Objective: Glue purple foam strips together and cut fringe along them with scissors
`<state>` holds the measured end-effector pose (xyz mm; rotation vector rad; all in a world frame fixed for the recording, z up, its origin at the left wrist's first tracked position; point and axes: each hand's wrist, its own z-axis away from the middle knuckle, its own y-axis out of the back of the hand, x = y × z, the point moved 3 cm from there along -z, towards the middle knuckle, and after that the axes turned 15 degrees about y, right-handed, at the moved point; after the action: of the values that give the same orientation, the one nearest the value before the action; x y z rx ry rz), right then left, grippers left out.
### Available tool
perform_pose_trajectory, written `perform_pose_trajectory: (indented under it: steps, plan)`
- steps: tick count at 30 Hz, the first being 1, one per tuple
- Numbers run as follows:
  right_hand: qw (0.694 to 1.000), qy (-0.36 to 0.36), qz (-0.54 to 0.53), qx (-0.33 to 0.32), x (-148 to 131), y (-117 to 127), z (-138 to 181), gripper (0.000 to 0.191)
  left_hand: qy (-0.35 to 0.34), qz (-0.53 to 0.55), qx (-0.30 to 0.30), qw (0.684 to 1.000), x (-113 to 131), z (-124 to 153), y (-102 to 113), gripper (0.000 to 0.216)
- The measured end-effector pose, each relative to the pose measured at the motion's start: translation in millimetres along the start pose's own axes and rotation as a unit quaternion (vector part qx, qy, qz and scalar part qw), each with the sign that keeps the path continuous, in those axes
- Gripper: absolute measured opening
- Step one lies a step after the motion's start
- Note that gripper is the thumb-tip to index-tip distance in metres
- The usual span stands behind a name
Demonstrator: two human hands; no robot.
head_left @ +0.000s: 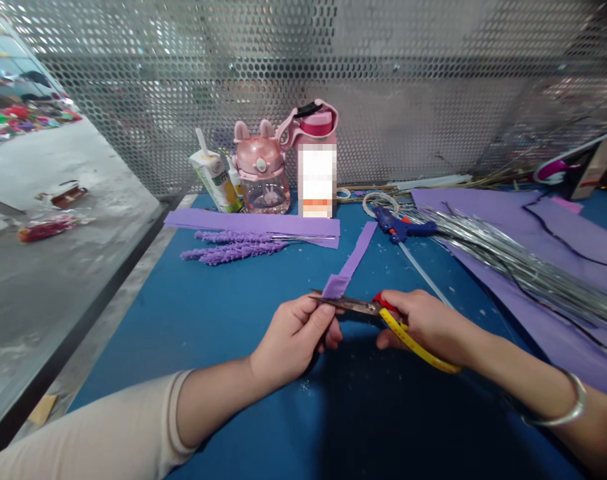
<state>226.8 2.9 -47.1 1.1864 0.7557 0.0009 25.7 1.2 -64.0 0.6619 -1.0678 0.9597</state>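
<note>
My left hand [293,337] pinches the near end of a long purple foam strip [350,263] that runs away across the blue table [223,313]. My right hand [426,323] is closed around scissors [356,305] with red and yellow handles. The blades lie across the strip's folded end, right by my left fingertips. A silver bangle [566,407] circles my right wrist.
Behind are purple foam sheets [253,223], fringed purple stems [233,247], a blue glue gun [400,227], silver wires [508,257], a drink carton [213,180], two pink bottles [260,170] and a perforated metal wall [383,80]. A grey floor lies left of the table edge.
</note>
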Motion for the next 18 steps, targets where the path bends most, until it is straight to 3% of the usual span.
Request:
perform_pose_trajectory:
  steps: [4, 8, 18]
  plan:
    - [1.0, 0.007, -0.021, -0.006, 6.0, -0.1, 1.2, 0.033, -0.045, -0.064, -0.024, 0.997, 0.9, 5.6, -0.7, 0.03]
    - [1.0, 0.015, -0.017, -0.009, 10.0, 0.4, 2.6, 0.035, -0.037, -0.065, -0.074, 0.994, -0.9, 7.9, -3.5, 0.032]
    - [1.0, 0.014, 0.002, -0.002, 7.6, -1.2, 4.5, 0.036, -0.048, -0.092, 0.084, 0.991, 5.6, 3.0, 2.5, 0.026]
